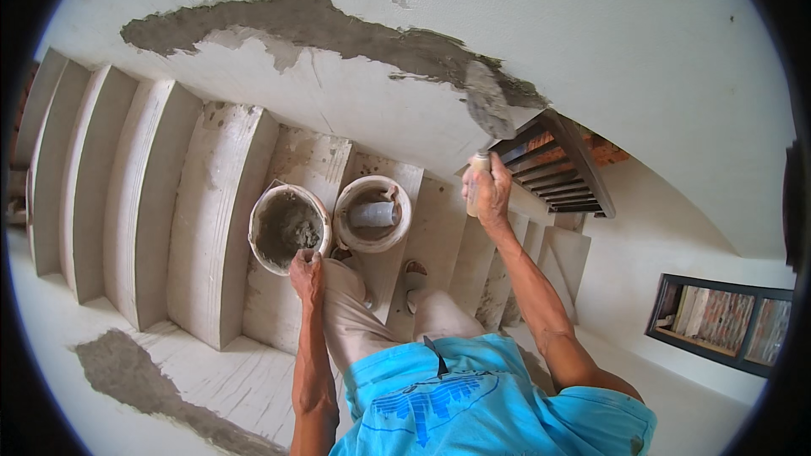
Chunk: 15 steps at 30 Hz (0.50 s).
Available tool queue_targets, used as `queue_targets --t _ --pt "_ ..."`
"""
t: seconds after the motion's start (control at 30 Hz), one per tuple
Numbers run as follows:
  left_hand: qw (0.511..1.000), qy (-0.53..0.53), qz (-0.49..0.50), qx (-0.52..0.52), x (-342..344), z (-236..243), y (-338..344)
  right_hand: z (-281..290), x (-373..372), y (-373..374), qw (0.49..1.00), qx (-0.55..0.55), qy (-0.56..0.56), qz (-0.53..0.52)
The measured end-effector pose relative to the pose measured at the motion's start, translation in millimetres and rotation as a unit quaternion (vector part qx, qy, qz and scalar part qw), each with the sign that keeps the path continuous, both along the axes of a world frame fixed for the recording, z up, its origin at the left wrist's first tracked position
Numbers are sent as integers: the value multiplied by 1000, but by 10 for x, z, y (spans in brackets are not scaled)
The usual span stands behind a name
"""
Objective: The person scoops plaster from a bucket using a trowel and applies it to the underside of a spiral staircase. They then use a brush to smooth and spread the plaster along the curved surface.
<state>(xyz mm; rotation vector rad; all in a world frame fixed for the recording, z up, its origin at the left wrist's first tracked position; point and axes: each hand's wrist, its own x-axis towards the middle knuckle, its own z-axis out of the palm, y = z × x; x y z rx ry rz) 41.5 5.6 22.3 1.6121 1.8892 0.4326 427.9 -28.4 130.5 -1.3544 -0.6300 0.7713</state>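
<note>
My right hand [490, 190] is closed round the pale handle of a trowel [488, 105]. The trowel's blade, smeared by motion and coated in grey mortar, is at the right end of a long patch of wet grey mortar [329, 25] on the white wall. My left hand [307, 274] is closed at the near rim of a bucket [253, 236], apparently gripping it; the fingertips are partly hidden. Grey mortar [291, 224] lies inside this bucket. Just right of it stands a second bucket [405, 228], holding a pale cylindrical container [372, 214].
Concrete stairs [203, 219] with mortar spots run across beneath me, both buckets among the steps. A dark slatted railing [562, 165] is beyond my right hand. Another grey mortar patch [144, 380] marks the surface at lower left. A dark-framed window [718, 321] is at right.
</note>
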Motion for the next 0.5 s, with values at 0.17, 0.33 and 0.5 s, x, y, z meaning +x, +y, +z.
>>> queue_targets --t 0.17,0.33,0.5 --pt "1000 -14 -12 -7 10 -65 0 24 -73 259 997 -38 -38 58" --pt "1000 2 -2 -16 53 -33 7 -31 50 184 999 -23 -29 28" --pt "1000 12 9 -21 90 -2 23 -72 244 -104 1000 -20 -11 -16"
